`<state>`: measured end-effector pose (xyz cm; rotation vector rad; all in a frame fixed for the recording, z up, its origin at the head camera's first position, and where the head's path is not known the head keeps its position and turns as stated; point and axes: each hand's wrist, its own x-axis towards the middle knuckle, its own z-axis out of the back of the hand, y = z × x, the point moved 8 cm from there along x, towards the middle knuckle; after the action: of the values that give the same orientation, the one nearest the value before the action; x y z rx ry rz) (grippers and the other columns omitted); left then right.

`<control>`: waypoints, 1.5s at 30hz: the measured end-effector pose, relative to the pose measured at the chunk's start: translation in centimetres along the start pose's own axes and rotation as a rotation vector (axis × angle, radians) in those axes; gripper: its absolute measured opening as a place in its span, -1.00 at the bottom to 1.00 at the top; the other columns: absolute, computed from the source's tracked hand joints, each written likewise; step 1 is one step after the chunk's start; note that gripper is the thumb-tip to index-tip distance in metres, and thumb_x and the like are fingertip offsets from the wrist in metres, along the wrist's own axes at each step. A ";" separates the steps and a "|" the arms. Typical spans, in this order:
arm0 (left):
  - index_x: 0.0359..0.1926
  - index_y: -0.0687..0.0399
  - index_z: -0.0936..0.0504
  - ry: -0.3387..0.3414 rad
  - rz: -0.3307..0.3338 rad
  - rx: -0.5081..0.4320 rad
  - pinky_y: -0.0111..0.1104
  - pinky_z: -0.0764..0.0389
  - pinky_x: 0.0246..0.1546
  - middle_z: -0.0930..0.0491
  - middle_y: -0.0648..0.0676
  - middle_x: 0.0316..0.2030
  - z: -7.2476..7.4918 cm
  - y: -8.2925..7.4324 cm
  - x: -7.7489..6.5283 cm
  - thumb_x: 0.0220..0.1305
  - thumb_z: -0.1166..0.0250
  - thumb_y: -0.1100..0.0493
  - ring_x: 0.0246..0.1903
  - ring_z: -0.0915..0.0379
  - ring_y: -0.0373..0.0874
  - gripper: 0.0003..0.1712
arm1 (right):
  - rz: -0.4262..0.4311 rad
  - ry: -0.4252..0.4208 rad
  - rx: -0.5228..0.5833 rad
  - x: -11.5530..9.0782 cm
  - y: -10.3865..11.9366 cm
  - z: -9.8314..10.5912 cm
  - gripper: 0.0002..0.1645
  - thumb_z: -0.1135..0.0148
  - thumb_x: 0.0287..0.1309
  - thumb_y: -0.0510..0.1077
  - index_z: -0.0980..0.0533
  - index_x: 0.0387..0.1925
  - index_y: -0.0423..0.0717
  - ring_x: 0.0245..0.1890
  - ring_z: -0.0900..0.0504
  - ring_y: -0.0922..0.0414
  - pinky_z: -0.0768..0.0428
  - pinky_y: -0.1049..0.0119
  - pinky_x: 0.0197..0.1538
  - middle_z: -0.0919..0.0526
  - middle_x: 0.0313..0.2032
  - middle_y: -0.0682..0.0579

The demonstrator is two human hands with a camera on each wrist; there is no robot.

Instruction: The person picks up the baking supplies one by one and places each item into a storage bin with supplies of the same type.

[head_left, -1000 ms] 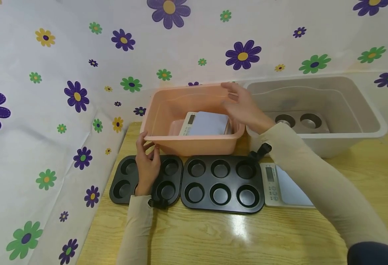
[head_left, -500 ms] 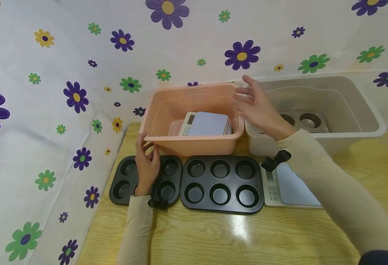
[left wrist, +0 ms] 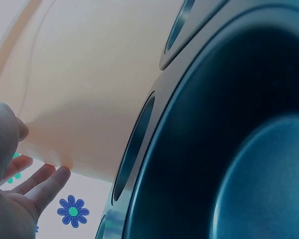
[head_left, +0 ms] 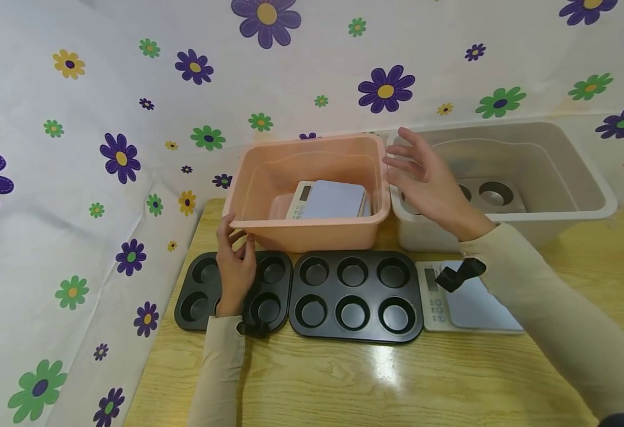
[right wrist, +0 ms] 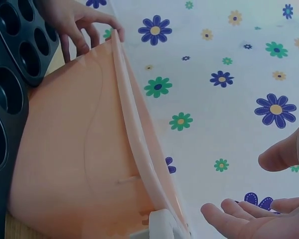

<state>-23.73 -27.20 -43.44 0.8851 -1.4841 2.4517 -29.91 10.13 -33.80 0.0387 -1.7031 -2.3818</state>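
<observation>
A peach plastic bin [head_left: 312,234] stands on the wooden table with a kitchen scale [head_left: 334,200] inside, white-topped with a small display. My left hand [head_left: 235,267] holds the bin's front left corner, a finger over the rim and the thumb against the front wall. That grip also shows in the right wrist view, where the left hand [right wrist: 72,22] is at the far corner. My right hand [head_left: 434,184] is raised over the left end of the beige bin [head_left: 568,222], fingers spread, holding nothing. In the right wrist view the right hand's fingers [right wrist: 229,219] are apart from the peach bin.
Inside the beige bin lies a muffin pan [head_left: 515,201], partly hidden. Two dark muffin pans, a left one [head_left: 266,296] and a right one [head_left: 354,296], lie in front of the peach bin. Right of them sits another kitchen scale [head_left: 479,308]. A flowered sheet [head_left: 301,71] hangs behind.
My right hand has moved right, from the peach bin's right rim to over the beige bin. My left hand has stayed at the peach bin's corner.
</observation>
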 end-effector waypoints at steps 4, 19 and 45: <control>0.53 0.36 -0.27 -0.003 -0.005 0.001 0.35 -0.72 0.05 -0.47 0.59 0.30 0.0 -0.1 0.1 0.47 -0.20 0.57 0.17 -0.64 0.50 -0.33 | 0.027 -0.007 0.015 -0.8 -0.2 0.6 -0.07 -0.21 0.59 -0.13 -0.01 0.78 0.08 0.61 -0.43 -0.16 -0.42 -0.27 0.62 -0.37 0.62 -0.19; 0.52 0.34 -0.28 -0.006 0.018 -0.004 0.39 -0.70 0.08 -0.46 0.60 0.31 0.1 -0.3 -0.2 0.48 -0.21 0.55 0.18 -0.61 0.54 -0.33 | 0.083 -0.043 0.000 -4.1 -1.2 2.7 -0.10 -0.21 0.61 -0.20 -0.06 0.77 0.14 0.58 -0.46 -0.18 -0.59 0.36 0.49 -0.39 0.62 -0.13; 0.53 0.35 -0.26 -0.010 0.010 -0.006 0.43 -0.67 0.07 -0.46 0.62 0.31 -0.1 -0.1 -0.2 0.46 -0.21 0.57 0.16 -0.61 0.58 -0.31 | 0.264 -0.062 0.339 -11.5 -3.0 5.7 -0.20 -0.01 0.52 -0.55 -0.23 0.67 -0.11 0.40 -0.62 0.31 -0.69 0.52 0.26 -0.58 0.41 0.09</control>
<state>-23.53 -27.04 -43.52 0.8926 -1.5021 2.4522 -19.95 18.49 -35.93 -0.1960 -1.9840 -1.9080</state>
